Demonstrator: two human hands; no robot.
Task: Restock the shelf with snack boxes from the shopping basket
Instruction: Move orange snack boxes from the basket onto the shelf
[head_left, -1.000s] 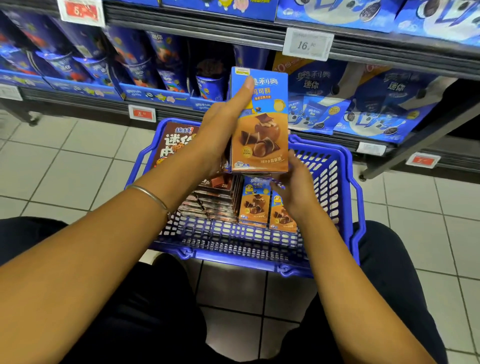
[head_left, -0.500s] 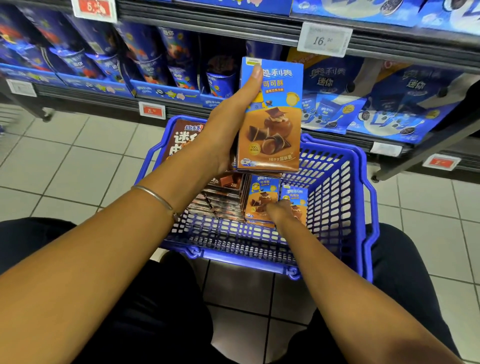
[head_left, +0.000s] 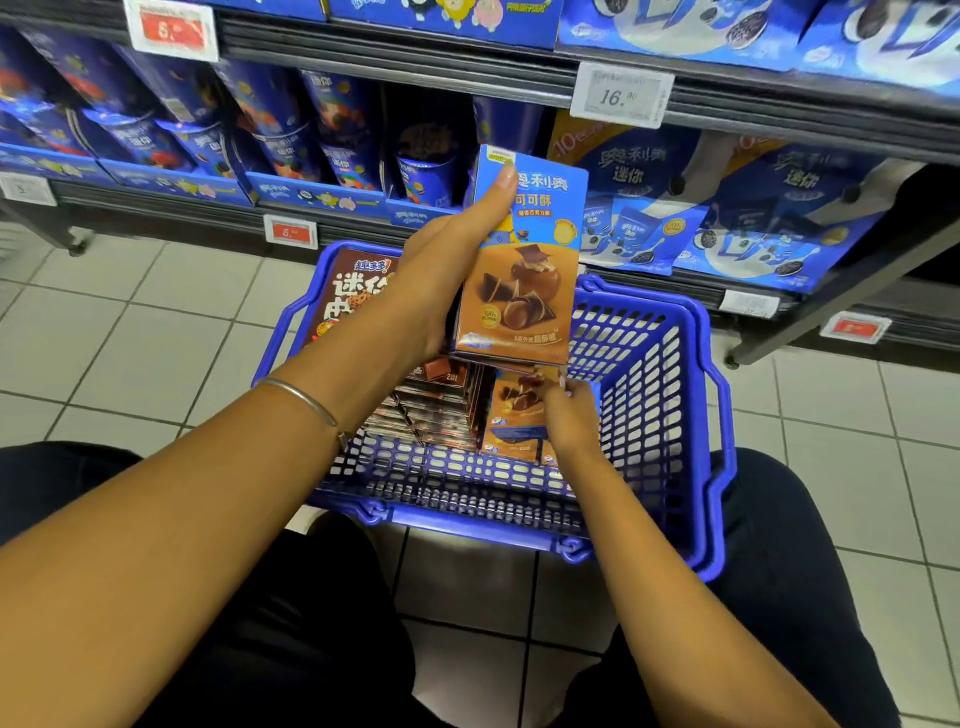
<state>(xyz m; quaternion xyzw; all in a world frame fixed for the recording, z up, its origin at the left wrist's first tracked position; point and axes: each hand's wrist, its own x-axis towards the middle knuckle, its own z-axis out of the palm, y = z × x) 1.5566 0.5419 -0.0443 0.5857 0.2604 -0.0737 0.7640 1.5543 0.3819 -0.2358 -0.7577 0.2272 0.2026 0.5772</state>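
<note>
My left hand (head_left: 441, 265) is shut on a blue and brown snack box (head_left: 524, 291) and holds it upright above the blue shopping basket (head_left: 711, 415). Down inside the basket, my right hand (head_left: 571, 421) pinches the top of a second matching snack box (head_left: 511, 410), which stands among others of its kind. The lower shelf (head_left: 171, 208) behind the basket carries blue cookie cups and bags. A dark gap (head_left: 431, 119) shows between the cups, just behind the held box.
A stack of flat brown chocolate boxes (head_left: 436, 405) and a large brown cookie box (head_left: 348, 296) fill the basket's left side. A price tag reading 16.90 (head_left: 621, 96) hangs on the upper shelf rail. The basket sits on a tiled floor (head_left: 130, 322) between my knees.
My right hand left the bottom of the held box, reached down into the basket and closed on another snack box. My left hand has kept its box raised.
</note>
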